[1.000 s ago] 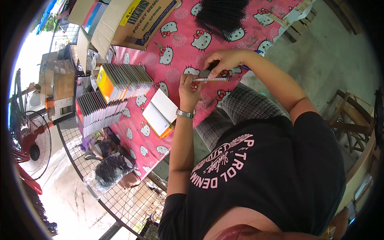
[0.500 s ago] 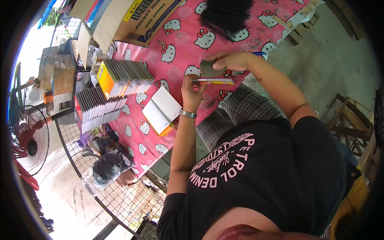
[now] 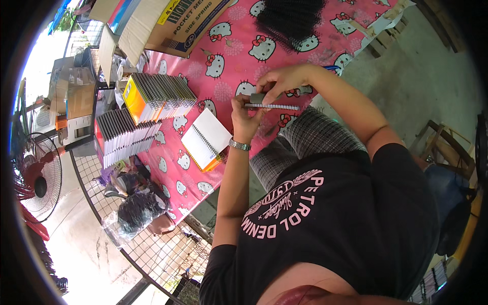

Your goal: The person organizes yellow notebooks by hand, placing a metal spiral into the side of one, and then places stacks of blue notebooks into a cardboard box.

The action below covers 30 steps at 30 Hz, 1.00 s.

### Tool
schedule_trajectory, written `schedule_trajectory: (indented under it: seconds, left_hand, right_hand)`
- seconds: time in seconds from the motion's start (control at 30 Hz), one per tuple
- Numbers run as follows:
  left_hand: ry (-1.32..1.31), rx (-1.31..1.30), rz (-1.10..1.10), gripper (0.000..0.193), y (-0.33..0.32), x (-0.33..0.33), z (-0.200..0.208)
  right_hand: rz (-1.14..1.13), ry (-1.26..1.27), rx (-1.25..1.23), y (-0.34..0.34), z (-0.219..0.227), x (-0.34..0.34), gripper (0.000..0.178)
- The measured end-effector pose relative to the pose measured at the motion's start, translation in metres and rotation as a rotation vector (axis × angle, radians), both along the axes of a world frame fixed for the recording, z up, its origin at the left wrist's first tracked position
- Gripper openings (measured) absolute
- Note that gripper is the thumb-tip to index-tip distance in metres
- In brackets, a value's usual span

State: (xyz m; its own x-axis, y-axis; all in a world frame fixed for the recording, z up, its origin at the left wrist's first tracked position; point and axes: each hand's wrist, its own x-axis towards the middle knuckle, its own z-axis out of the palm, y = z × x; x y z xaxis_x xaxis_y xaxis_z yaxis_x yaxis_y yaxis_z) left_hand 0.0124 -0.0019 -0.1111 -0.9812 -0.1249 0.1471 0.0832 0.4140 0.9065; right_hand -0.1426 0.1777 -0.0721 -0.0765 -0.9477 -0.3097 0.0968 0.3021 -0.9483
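Note:
My left hand (image 3: pixel 244 118), wearing a metal-band watch, is closed on the left end of a small notebook (image 3: pixel 285 107) held edge-up over the table. Along the notebook's upper edge runs a row of white holes or teeth, and a loose dark wire coil (image 3: pixel 318 109) shows past its right end. My right hand (image 3: pixel 285 81) pinches a dark grey flat piece (image 3: pixel 257 98) against that edge, close to my left fingers; its exact kind is unclear. Left of my hands, an open spiral notebook (image 3: pixel 206 136) with white pages lies on other notebooks.
Stacked spiral notebooks (image 3: pixel 160 99) and a second stack (image 3: pixel 124 136) stand at the left. Behind them is a cardboard box (image 3: pixel 185 30). Black wire coils (image 3: pixel 290 23) lie on the pink patterned tablecloth (image 3: pixel 223 66). A blue pen (image 3: pixel 331 67) lies beyond my right wrist.
My right hand has moved left and slightly down, bringing the grey piece from above the notebook onto its edge. The notebook's yellow face is now out of sight.

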Motion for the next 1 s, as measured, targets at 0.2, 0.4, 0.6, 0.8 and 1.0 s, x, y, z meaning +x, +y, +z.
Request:
schedule_trajectory:
  seconds: [0.2,0.4,0.6,0.8,1.0]
  left_hand:
    - [-0.052,-0.071,0.045,0.057,0.005,-0.002,0.008]
    - [-0.092,0.025,0.01,0.028,-0.01,0.011,-0.004]
    - [-0.066,-0.184,0.118,0.017,0.006,0.008,0.007]
    - [-0.021,-0.265,0.208,0.022,0.004,0.015,0.001]
    - [0.051,-0.25,0.335,0.016,0.029,0.018,0.011]
  right_hand:
    - [-0.095,0.142,-0.044,-0.005,-0.015,-0.001,0.048]
    - [-1.294,1.471,0.246,0.073,-0.014,-0.05,0.058]
    - [-1.225,1.66,0.325,0.15,-0.071,-0.045,0.084]
    - [-0.803,1.6,0.367,0.105,-0.043,0.071,0.069]
    - [-0.659,1.513,0.47,0.107,-0.037,0.079,0.057]
